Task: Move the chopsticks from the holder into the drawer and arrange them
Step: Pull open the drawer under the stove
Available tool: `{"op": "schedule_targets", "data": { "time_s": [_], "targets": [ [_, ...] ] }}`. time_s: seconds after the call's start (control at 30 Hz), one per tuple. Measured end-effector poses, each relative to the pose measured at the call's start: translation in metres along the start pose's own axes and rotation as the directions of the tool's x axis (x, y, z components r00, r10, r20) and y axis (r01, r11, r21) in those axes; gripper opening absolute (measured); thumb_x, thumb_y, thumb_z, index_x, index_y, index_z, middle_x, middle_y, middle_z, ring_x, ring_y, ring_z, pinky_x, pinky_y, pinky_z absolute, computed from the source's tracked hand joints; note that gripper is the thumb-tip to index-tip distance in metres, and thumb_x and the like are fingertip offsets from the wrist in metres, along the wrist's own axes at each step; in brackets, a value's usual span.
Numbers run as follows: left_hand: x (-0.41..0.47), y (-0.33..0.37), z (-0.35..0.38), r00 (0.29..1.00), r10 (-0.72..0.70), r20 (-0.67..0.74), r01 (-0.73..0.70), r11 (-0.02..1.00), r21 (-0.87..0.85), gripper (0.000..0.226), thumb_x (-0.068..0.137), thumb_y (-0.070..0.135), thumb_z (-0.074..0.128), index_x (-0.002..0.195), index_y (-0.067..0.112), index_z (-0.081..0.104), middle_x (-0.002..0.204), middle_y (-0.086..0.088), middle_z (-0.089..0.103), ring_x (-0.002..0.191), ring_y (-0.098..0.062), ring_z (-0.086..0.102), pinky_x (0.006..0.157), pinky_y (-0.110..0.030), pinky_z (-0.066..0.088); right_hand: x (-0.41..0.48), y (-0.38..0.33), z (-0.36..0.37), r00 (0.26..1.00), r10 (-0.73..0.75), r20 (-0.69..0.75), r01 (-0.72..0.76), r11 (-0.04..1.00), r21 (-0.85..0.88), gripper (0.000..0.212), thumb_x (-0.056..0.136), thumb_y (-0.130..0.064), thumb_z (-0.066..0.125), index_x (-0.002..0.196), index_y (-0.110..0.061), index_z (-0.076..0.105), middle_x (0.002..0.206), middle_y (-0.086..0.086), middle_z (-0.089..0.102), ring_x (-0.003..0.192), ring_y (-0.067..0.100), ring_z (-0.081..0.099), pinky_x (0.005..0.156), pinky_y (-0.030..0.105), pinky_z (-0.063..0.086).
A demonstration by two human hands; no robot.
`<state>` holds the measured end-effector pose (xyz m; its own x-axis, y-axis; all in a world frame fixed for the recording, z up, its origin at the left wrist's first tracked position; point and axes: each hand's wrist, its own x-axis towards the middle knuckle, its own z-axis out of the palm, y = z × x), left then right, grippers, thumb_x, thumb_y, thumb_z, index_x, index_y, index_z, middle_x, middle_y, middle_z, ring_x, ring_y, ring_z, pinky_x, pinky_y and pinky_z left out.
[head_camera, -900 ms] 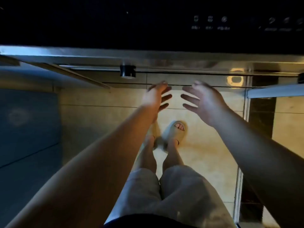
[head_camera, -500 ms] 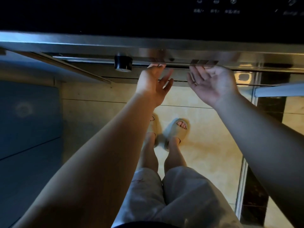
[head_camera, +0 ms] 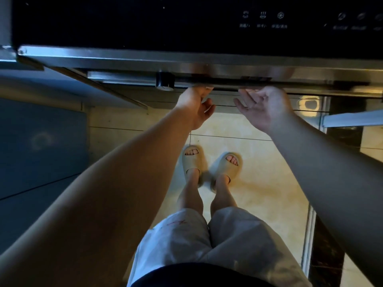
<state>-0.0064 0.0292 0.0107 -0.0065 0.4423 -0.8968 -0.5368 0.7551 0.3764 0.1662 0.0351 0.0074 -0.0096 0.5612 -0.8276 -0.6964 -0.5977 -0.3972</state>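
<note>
No chopsticks and no holder are in view. A dark appliance front (head_camera: 186, 23) with a brushed steel lip (head_camera: 124, 59) runs across the top of the view. My left hand (head_camera: 196, 106) reaches up to this lip, its fingertips hooked under it and hidden, its thumb free below. My right hand (head_camera: 263, 106) is palm up just to the right. Its upper fingers meet the lip and its lower fingers curl loosely. Whether it grips the lip is unclear.
A small black round part (head_camera: 164, 80) sits under the lip left of my left hand. Touch icons (head_camera: 263, 16) mark the black panel. A blue-grey cabinet front (head_camera: 41, 152) is on the left. Below are beige floor tiles (head_camera: 259, 183) and my feet in pale slippers (head_camera: 226, 164).
Both hands rose from open, spread fingers in mid-air to the steel lip. The left fingertips slipped under it and the right hand turned palm up against it.
</note>
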Motion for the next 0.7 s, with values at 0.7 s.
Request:
{"op": "schedule_targets", "data": {
  "time_s": [0.7],
  "targets": [
    [-0.080, -0.118, -0.066, 0.967, -0.194, -0.167, 0.197, 0.980, 0.000, 0.011, 0.092, 0.004, 0.051, 0.094, 0.010, 0.061, 0.082, -0.005, 0.053, 0.063, -0.015, 0.048, 0.057, -0.029, 0.043, -0.097, 0.080, -0.088, 0.965, 0.224, -0.134, -0.234, 0.970, -0.062, 0.032, 0.088, 0.000, 0.032, 0.104, -0.007, 0.059, 0.109, 0.009, 0.066, 0.119, 0.023, 0.059, 0.096, 0.044, 0.046]
  ]
}}
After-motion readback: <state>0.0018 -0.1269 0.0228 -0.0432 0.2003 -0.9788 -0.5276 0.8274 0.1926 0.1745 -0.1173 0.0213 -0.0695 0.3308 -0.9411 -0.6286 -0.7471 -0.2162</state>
